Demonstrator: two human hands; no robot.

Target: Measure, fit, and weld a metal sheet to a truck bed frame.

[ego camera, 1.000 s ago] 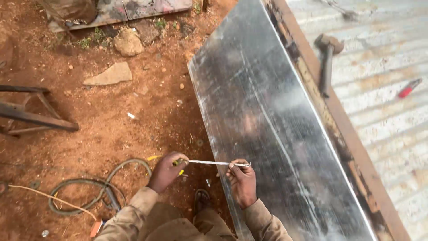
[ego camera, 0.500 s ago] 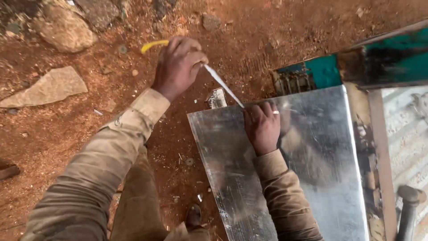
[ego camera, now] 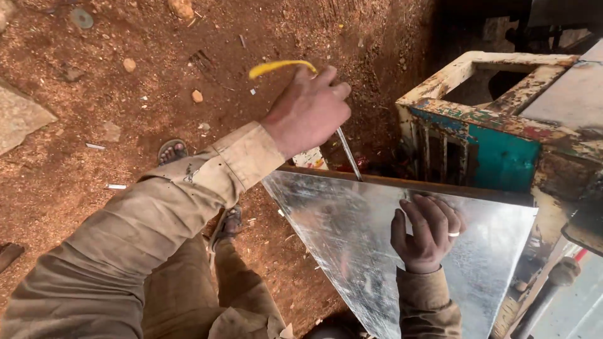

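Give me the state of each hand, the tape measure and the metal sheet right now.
Left hand: raised over the dirt, fingers closed on the tape measure.
Right hand: resting on the sheet near its top edge, fingers curled.
Tape measure: blade pulled out, running down from the left hand to the sheet's edge.
Metal sheet: shiny, lying flat.
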